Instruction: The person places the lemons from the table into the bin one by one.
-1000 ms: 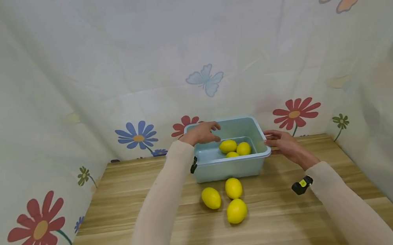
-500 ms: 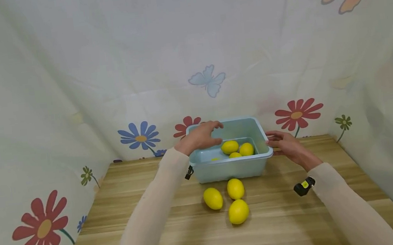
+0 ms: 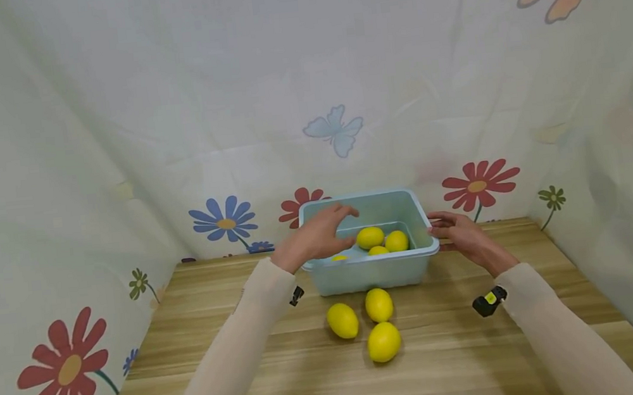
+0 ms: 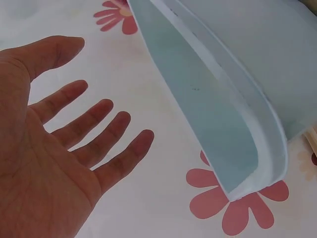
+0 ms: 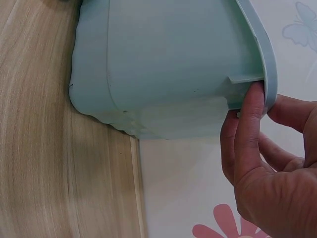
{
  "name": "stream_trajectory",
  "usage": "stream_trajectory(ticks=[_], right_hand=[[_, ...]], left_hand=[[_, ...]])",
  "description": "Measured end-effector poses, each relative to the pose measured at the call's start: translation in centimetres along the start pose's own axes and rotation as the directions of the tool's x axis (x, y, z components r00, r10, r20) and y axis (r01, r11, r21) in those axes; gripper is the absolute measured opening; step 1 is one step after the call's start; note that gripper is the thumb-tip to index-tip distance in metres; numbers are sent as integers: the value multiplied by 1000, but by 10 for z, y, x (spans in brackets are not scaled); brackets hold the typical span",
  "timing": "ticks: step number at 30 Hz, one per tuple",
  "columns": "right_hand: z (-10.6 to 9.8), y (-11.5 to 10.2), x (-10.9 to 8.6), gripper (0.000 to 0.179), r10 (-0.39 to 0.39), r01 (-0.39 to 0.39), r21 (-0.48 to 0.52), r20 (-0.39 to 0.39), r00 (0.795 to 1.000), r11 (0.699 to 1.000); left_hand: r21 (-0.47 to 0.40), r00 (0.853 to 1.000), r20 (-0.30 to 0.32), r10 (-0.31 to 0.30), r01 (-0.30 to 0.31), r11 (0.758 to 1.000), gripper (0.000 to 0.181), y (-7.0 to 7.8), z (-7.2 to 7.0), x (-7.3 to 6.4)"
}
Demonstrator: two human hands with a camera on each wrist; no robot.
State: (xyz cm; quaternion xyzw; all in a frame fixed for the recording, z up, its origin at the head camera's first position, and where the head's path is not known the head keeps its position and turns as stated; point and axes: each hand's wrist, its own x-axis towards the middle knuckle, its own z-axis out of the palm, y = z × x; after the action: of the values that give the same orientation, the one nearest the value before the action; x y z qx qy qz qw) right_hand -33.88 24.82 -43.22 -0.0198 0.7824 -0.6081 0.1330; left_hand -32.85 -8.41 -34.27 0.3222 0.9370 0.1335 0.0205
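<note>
A pale blue plastic bin (image 3: 369,274) stands at the back of the wooden table with several yellow lemons (image 3: 370,237) inside. One of them, at the bin's left (image 3: 339,259), shows only its top above the front rim. Over the bin's left side is my left hand (image 3: 315,234), its fingers spread and relaxed around nothing; the left wrist view has this hand (image 4: 64,129) apart from the bin wall. At the right end my right hand (image 3: 463,238) pinches the rim, thumb on top and fingers under the lip, as the right wrist view (image 5: 277,163) confirms.
Three more lemons lie on the table (image 3: 221,334) in front of the bin: one at left (image 3: 342,321), one near the bin (image 3: 379,305), one closest to me (image 3: 384,342). A flower-printed curtain (image 3: 239,103) encloses the back and sides.
My left hand has drawn back to the left and toward me, fingers still loose. A lemon at the bin's left has come into view. The right hand keeps its place on the rim.
</note>
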Motion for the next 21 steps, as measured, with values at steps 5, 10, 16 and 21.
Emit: stream_trajectory(ticks=[5,10,16,21], right_hand=[[0,1,0,61,-7,7,1,-6,1000,1000],[0,1,0,61,-8,8,-4,-5,1000,1000],[0,0,0,61,1,-1,9,3,1000,1000],[0,2,1,61,1,-1,-1,-2,1000,1000]], left_hand=[[28,1000,-10,22,-21,999,52,3,2,-12],[57,999,-31,42,-40,998,50,5,5,-22],[60,998,-48,41,-38,997,51,8,6,-34],[54,998,-51,49,-46,997,53,9,9,-44]])
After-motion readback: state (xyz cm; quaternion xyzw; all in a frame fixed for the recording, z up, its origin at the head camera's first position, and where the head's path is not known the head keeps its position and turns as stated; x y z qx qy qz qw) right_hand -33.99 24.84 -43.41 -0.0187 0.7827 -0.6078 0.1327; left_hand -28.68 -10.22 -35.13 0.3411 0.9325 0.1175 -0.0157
